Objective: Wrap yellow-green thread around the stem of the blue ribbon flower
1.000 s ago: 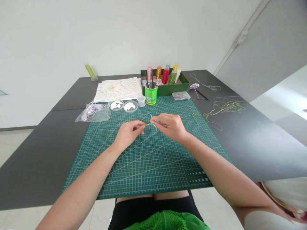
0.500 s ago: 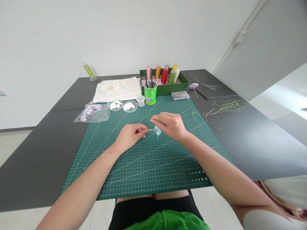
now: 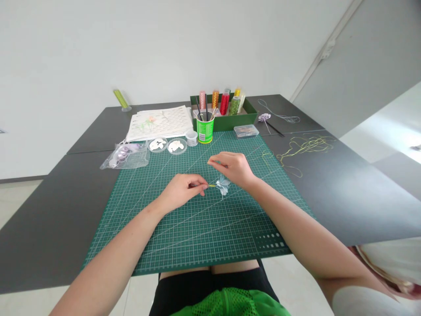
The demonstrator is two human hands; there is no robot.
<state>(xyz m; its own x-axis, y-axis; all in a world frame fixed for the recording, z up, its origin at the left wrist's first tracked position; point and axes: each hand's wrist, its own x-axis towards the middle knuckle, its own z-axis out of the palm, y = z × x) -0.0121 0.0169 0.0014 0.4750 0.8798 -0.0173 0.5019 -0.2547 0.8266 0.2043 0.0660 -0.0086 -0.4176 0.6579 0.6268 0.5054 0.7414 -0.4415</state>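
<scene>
My left hand (image 3: 182,189) pinches the thin stem of a small pale blue artificial flower (image 3: 222,187) between thumb and fingertips. Yellow-green thread (image 3: 212,185) is wound on the stem just below the petals, and the flower head points to the right. Above and slightly behind the flower is my right hand (image 3: 234,167), its thumb and fingers pressed together. Whatever those fingertips hold, perhaps a fine thread, is too small to make out. Both hands are over the green cutting mat (image 3: 197,232).
Beyond my hands stand two dishes of white pieces (image 3: 176,146), a green can of sticks (image 3: 205,131) and a green box (image 3: 241,119) of thread spools. A plastic bag (image 3: 126,156) lies left. Loose yellow-green thread (image 3: 305,145) and a purple flower (image 3: 264,117) lie right.
My left hand has moved a little right and toward me with the flower, whose petals now show more. My right hand has risen slightly away from it, still pinched.
</scene>
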